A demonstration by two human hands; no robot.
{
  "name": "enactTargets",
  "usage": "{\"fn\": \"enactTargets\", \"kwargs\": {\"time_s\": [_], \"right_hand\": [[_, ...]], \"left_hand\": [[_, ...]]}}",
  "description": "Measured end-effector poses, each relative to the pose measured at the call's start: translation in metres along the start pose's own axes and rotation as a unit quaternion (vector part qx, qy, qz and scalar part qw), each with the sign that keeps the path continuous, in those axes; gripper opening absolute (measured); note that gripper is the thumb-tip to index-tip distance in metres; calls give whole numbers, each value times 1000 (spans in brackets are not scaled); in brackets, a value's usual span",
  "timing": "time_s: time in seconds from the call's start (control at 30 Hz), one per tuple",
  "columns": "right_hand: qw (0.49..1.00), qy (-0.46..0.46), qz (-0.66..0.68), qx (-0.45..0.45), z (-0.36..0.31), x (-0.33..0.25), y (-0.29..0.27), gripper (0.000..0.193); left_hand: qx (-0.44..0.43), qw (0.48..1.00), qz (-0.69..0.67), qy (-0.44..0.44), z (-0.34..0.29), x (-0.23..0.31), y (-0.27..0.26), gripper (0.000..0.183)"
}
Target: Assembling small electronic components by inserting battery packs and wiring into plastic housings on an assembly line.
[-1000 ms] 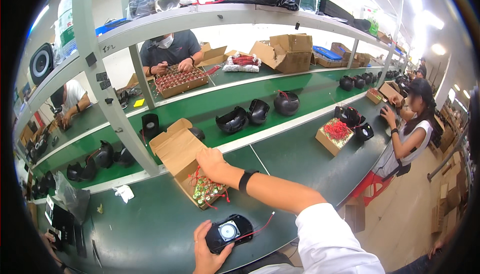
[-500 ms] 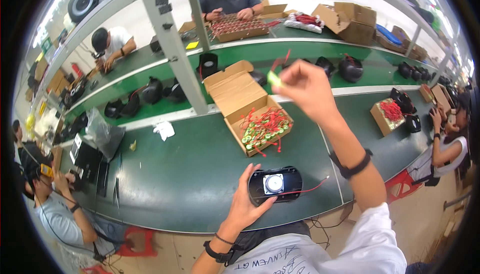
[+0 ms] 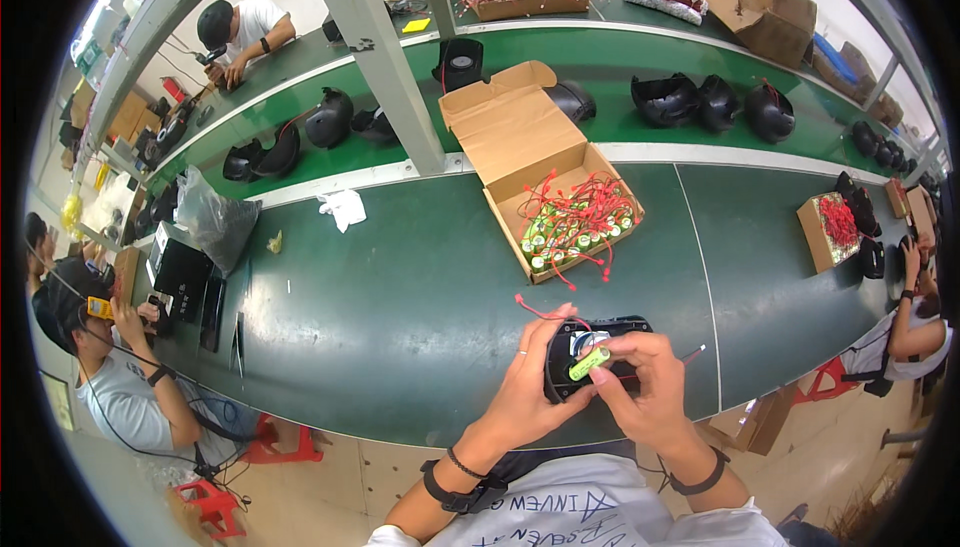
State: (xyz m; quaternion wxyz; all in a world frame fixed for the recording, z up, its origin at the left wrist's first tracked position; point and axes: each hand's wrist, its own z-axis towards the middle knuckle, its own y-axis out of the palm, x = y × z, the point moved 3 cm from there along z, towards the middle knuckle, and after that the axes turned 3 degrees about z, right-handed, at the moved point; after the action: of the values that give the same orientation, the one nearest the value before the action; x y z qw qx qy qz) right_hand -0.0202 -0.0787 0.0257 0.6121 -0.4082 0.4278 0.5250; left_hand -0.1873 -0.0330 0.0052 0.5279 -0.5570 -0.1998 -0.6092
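The person's left hand (image 3: 528,375) grips the left side of an oblong black plastic housing (image 3: 561,355), over which a lime-green cylindrical battery (image 3: 588,364) slants up rightward, its right end pinched by the nearer right hand's (image 3: 648,387) thumb and fingers.

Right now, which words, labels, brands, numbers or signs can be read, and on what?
Wording is not copied out here.
Wearer's white shirt: large dark lettering on the front.
Green cell in the right hand: any print is too small to read.
Black package, left: pale marks, too small.
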Motion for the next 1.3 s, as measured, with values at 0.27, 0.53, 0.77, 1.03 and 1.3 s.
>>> {"fn": "enactTargets", "kwargs": {"time_s": [0.27,0.53,0.77,1.03,1.3], "right_hand": [[984,-110,-129,-46,7,-12,-2,22],[989,-96,-89,-71,18,-14,-4,17],[951,-175,-203,-156,22,-21,-5,19],[916,-139,-336,-172,20,-26,-7,40],[895,-81,-338,-280,34,-27,-4,86]], "left_hand": [[-8,1000,-8,-7,0,-4,1,104],[-41,999,-12,-7,-1,-4,-1,102],[-39,999,-20,-4,2,-7,-1,103],[-56,997,-50,-32,4,-5,-7,101],[-111,987,76,-91,-11,23,-56,105]]}}
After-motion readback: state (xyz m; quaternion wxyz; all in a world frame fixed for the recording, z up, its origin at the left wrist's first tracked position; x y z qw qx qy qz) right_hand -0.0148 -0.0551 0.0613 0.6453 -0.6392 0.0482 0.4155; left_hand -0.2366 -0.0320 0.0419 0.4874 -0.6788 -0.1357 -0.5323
